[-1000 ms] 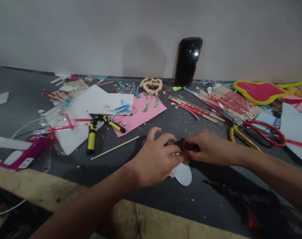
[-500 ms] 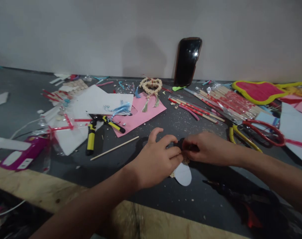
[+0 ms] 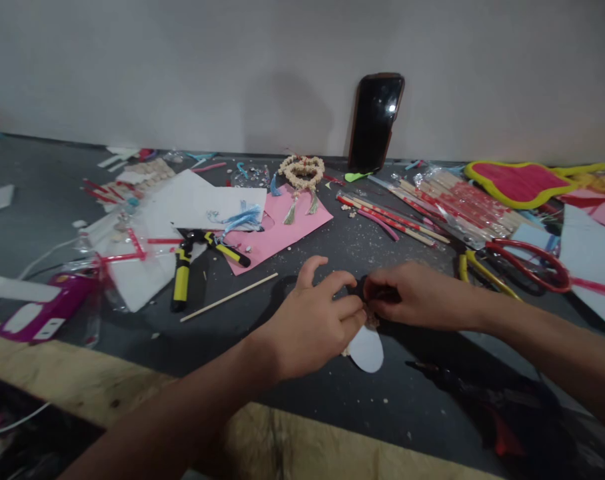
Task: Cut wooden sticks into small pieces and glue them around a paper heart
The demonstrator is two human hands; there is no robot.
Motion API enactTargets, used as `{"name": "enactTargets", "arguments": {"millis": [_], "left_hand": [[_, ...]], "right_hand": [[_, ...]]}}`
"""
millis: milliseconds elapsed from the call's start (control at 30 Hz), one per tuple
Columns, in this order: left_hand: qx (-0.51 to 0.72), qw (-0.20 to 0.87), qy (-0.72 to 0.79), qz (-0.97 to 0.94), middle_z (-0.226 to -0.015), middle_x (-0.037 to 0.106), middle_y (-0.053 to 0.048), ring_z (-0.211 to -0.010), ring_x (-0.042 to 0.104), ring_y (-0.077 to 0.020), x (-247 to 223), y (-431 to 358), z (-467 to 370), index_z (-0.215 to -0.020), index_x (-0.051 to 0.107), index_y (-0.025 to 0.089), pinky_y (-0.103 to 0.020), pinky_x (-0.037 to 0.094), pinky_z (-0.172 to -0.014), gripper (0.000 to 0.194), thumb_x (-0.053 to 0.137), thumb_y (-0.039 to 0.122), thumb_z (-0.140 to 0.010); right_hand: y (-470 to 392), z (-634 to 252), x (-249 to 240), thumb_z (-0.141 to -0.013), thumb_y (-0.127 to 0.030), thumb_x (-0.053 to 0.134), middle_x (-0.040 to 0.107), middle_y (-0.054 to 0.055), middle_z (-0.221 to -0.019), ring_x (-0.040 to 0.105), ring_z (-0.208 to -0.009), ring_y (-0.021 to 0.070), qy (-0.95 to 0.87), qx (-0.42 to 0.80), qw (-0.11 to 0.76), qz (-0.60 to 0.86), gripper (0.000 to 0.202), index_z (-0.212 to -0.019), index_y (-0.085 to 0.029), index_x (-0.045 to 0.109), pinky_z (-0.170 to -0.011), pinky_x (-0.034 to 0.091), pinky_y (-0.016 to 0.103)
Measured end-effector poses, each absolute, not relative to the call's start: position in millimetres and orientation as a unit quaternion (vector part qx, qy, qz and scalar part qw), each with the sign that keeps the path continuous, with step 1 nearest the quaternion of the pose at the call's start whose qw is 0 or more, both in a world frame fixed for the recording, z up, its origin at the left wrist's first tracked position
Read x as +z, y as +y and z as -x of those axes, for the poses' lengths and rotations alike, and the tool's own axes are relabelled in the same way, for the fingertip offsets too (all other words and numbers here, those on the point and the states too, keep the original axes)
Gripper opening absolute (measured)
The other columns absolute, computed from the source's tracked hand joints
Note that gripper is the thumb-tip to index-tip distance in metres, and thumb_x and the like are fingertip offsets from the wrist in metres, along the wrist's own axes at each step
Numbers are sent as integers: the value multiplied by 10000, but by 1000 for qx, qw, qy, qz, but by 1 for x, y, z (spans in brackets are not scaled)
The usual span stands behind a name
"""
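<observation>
My left hand [image 3: 322, 317] is partly closed over a white rounded paper piece [image 3: 367, 350], pressing its upper end against the dark tabletop. Its index finger is lifted and bent, and the lower fingers curl over the paper. Small beige and brown bits [image 3: 371, 321] show at the paper's upper edge, between the hands. Right beside these bits, my right hand [image 3: 405, 293] is closed in a pinch with its fingertips turned toward the left hand. What it pinches is hidden by its own fingers.
Yellow-black pliers [image 3: 182, 280] and a thin stick [image 3: 230, 298] lie left. Behind are pink paper [image 3: 287, 230], a beaded heart with tassels [image 3: 302, 172] and a phone [image 3: 377, 123] against the wall. Wrapped chopsticks [image 3: 462, 200] and red-handled scissors [image 3: 530, 267] lie right. A purple glue gun [image 3: 47, 310] sits far left.
The right hand's fingertips have shifted very slightly beside the paper piece. My left hand stays where it was, and the white paper has hardly moved.
</observation>
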State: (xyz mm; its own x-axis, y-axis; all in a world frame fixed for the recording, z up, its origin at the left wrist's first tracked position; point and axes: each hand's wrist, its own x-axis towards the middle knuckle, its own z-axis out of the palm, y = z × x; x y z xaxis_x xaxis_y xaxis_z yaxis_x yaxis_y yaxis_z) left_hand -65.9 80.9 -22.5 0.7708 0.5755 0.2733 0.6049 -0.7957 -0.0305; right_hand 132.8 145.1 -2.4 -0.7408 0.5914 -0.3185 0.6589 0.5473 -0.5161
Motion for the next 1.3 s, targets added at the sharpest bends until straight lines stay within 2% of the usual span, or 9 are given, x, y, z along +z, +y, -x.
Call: {"name": "enactTargets", "arguments": {"millis": [767, 1033, 1300], "left_hand": [[-121, 49, -315, 940, -956, 679, -14, -1073, 464, -220, -22, 81, 65, -947, 635, 217, -555, 147, -986, 175, 480, 159, -891], [-124, 49, -311, 941, -954, 693, -31, -1034, 482, -204, -20, 80, 64, -973, 624, 210, -556, 167, -975, 226, 408, 162, -928], [-108, 49, -303, 946, -992, 686, -35, -1049, 476, -218, -20, 80, 65, -985, 618, 197, -556, 160, -972, 206, 440, 137, -899]], "right_hand": [[148, -124, 3, -756, -227, 473, 642, -5, -665, 516, -542, 108, 875, -280, 112, -380, 155, -745, -220, 628, -504, 289, 225], [148, -124, 4, -756, -233, 469, 646, 0, -687, 530, -571, 115, 873, -284, 114, -379, 169, -779, -224, 636, -510, 294, 223], [149, -126, 5, -753, -203, 478, 657, -10, -727, 549, -590, 110, 873, -313, 101, -360, 154, -812, -217, 620, -535, 324, 212]]}}
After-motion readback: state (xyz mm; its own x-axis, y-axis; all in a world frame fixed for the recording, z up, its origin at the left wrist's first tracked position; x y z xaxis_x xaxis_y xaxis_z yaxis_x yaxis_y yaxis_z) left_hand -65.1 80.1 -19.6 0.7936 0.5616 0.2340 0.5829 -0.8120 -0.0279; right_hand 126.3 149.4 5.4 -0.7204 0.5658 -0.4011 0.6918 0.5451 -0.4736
